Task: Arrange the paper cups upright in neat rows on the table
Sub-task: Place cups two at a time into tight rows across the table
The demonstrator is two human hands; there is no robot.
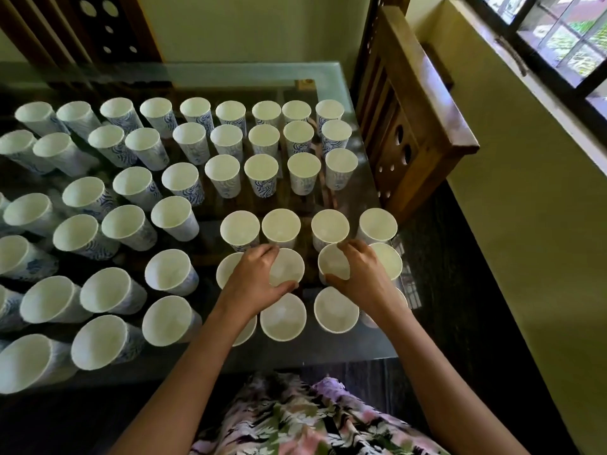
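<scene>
**Dim room, daylight from my right**

Daylight comes in through the window [555,41] at my upper right, and its panes are washed out almost to white. The room itself is dim, with a yellow-green cast on the wall [525,224]. The white insides of the cups [281,228] catch the light and stand out brightly. The glass table [230,75] beneath them stays dark, with a pale sheen along its far edge. Below the near edge, at lower left, the shadow is almost black. The wide lens bends everything: cups on the left lean outward, and the window frame curves. The centre is sharp; my dress [312,418] at the bottom looks soft.
</scene>
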